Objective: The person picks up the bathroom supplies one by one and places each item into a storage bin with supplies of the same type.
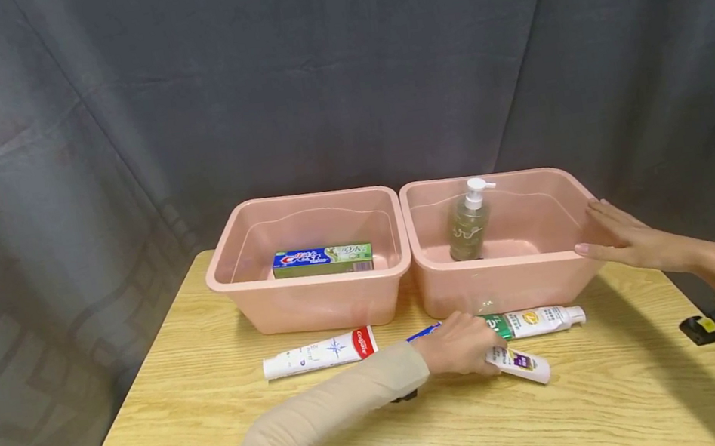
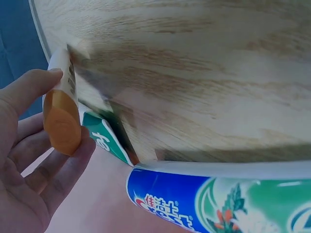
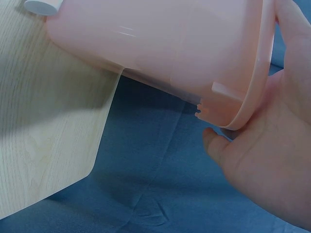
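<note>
My left hand [image 1: 460, 346] holds a white tube with a purple label [image 1: 520, 365] just above the table. In the left wrist view, thumb and fingers pinch this tube [image 2: 62, 104] near its orange end. Beside that hand lie a green and white tube [image 1: 536, 321] and a blue and green toothpaste tube [image 2: 175, 196], which the hand mostly covers in the head view. My right hand [image 1: 642, 244] rests with extended fingers on the right end of the right pink bin [image 1: 497, 287], thumb by the front rim. A pump bottle [image 1: 468, 226] stands inside that bin.
The left pink bin [image 1: 314, 305] stands close against the right one and contains a toothpaste box [image 1: 321, 260]. In front of it lies a white and red Colgate tube [image 1: 317, 353]. A grey curtain [image 1: 308, 70] hangs behind the wooden table [image 1: 183, 400].
</note>
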Action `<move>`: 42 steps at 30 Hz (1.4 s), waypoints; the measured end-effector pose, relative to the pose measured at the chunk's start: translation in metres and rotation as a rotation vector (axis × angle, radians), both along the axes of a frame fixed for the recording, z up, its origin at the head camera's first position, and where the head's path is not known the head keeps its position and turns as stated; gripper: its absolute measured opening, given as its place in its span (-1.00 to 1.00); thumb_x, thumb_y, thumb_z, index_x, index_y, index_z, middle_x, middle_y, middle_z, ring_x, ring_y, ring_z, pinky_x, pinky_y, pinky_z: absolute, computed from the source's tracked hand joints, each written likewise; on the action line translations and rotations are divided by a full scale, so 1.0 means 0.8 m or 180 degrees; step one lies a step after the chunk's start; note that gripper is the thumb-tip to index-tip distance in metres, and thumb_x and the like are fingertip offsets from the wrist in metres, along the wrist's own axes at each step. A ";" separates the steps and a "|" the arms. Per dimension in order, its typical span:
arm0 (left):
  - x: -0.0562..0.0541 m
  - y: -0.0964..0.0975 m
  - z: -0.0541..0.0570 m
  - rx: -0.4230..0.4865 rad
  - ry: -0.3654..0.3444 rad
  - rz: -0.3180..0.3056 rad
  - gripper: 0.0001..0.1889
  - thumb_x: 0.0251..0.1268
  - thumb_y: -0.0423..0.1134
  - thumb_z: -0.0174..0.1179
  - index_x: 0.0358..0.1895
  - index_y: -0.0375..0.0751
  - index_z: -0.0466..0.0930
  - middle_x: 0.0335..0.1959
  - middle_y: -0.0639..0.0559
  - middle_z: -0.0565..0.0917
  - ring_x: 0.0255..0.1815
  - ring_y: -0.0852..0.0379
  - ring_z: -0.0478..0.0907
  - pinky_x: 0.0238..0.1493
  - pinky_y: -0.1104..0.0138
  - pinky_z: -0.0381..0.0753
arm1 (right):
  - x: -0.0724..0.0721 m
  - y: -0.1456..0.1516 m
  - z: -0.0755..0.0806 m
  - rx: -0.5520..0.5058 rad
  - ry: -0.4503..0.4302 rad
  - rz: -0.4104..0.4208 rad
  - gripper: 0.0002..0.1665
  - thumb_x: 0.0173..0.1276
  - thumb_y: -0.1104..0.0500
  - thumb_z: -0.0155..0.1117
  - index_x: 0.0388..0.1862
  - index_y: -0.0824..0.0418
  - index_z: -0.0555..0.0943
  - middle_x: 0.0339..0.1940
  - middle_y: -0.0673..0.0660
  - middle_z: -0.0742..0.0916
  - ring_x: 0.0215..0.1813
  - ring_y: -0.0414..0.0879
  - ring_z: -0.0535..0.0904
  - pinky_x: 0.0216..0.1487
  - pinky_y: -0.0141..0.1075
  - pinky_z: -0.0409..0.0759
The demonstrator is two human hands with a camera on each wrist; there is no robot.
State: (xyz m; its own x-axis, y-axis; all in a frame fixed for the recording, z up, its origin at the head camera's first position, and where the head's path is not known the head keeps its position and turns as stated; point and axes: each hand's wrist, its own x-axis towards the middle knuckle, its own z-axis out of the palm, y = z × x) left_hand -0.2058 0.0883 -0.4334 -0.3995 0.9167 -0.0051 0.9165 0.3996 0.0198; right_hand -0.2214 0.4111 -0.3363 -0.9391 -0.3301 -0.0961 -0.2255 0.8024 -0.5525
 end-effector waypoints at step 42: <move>-0.002 -0.003 0.027 0.0425 -0.0111 -0.0073 -0.58 0.19 0.08 0.39 0.08 0.00 0.72 -0.31 0.25 0.72 -0.62 0.42 0.32 -0.59 0.60 0.26 | 0.003 0.001 0.006 -0.0021 -0.0046 0.0016 0.11 0.49 -0.06 0.10 0.60 0.19 -0.44 0.57 0.36 -0.36 0.51 0.38 -0.58 0.17 0.59 -0.33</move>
